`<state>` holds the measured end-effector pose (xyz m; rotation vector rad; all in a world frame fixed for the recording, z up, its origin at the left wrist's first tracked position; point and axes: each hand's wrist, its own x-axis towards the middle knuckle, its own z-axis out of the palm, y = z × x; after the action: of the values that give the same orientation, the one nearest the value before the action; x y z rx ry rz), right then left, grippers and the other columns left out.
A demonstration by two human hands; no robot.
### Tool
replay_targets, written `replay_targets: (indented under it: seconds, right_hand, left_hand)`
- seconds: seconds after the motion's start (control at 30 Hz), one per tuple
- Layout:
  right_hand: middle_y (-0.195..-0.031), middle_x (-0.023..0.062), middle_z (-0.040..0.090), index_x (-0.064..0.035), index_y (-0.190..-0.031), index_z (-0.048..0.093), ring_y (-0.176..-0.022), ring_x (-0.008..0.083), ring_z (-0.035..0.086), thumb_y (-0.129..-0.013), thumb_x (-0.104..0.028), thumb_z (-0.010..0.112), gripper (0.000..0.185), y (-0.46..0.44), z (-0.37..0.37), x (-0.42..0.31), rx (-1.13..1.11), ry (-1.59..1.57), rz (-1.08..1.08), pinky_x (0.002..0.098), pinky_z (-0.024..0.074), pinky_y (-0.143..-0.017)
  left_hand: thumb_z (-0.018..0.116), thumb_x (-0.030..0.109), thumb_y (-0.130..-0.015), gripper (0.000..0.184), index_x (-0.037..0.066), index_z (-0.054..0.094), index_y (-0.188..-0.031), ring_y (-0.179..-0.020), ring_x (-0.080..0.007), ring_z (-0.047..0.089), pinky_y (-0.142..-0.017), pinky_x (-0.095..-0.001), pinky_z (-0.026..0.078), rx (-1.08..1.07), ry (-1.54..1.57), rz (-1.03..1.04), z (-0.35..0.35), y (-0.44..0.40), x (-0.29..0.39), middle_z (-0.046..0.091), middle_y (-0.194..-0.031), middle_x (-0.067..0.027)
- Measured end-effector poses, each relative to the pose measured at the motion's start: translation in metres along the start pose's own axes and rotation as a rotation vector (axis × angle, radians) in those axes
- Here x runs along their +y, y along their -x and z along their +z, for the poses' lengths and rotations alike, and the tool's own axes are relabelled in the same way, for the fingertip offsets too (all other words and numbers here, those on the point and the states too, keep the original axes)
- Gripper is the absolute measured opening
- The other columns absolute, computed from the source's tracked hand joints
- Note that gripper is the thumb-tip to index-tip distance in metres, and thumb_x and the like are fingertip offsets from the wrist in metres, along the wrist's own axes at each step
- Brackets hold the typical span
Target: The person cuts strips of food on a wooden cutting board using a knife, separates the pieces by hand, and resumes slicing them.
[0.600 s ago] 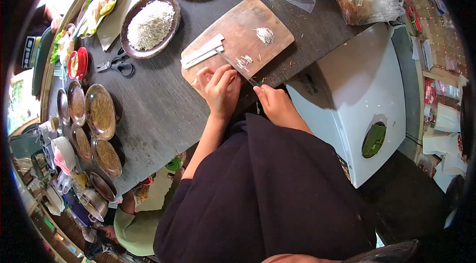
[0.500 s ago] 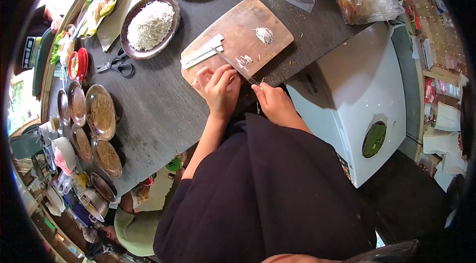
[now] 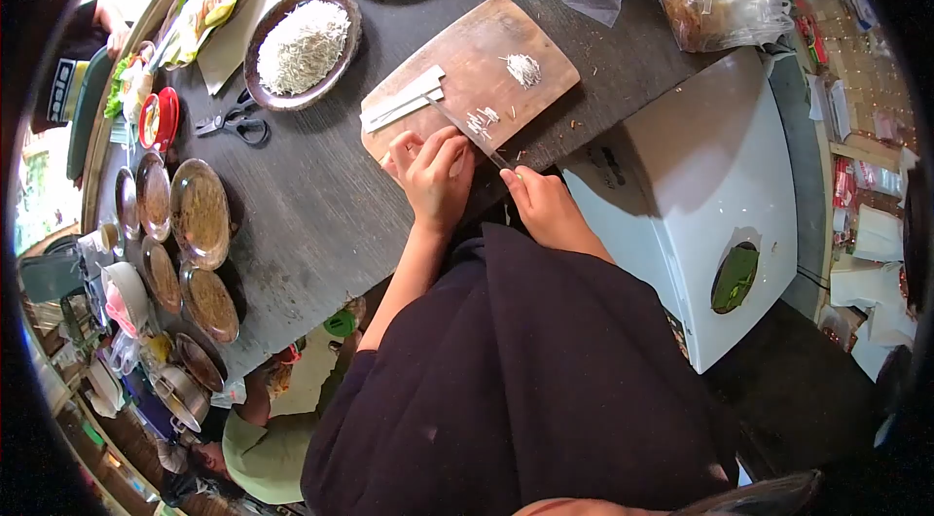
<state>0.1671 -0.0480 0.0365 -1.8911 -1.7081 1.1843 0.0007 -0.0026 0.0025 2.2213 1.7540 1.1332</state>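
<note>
The board [image 3: 467, 49] is looking smooth and wooden, the knife [image 3: 467, 132] is showing metal, the desk [image 3: 302, 205] is looking dull, and plastic bags [image 3: 735, 5] are shining.

Head view; downward over tabletop [image 3: 302, 210]

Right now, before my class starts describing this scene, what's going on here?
A person's right hand holds a knife over the cutting board. The left hand is curled at the board's near edge; whether it holds anything is hard to see. Pale flat strips lie by the knife's tip, short pieces just right of the knife, and a small heap of white shreds farther off.
</note>
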Motion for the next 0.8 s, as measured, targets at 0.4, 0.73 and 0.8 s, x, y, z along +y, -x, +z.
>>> replay_targets:
  seconds: [0.4,0.73,0.8]
  right_hand:
    - [-0.073,0.0298,0.063,0.0005,-0.082,0.056,-0.075,0.0502,0.063,-0.105,-0.039,0.045,0.047,-0.005,0.004,-0.006,0.048,0.064,-0.012,0.056,0.0482,-0.064]
    - [-0.071,0.0304,0.061,0.0008,-0.081,0.055,-0.076,0.0513,0.062,-0.105,-0.041,0.045,0.049,0.001,0.003,0.003,0.031,0.025,-0.03,0.0566,0.047,-0.065]
    - [-0.072,0.0306,0.061,0.0006,-0.081,0.055,-0.076,0.0514,0.061,-0.105,-0.041,0.045,0.049,0.0,0.003,0.003,0.027,0.027,-0.025,0.0569,0.0468,-0.065]
  left_hand:
    - [0.078,0.016,-0.072,0.014,0.018,0.07,-0.083,-0.098,-0.0231,0.05,-0.091,-0.0404,0.031,0.024,0.007,0.011,0.001,0.0,0.0,0.07,-0.098,0.0113]
    - [0.078,0.016,-0.071,0.014,0.018,0.07,-0.083,-0.098,-0.0236,0.051,-0.091,-0.0415,0.032,0.029,-0.008,0.005,0.001,0.001,0.0,0.07,-0.098,0.0111]
    - [0.078,0.016,-0.071,0.014,0.018,0.07,-0.082,-0.099,-0.0237,0.051,-0.091,-0.0415,0.032,0.033,-0.008,0.004,0.001,0.001,0.0,0.07,-0.098,0.0112]
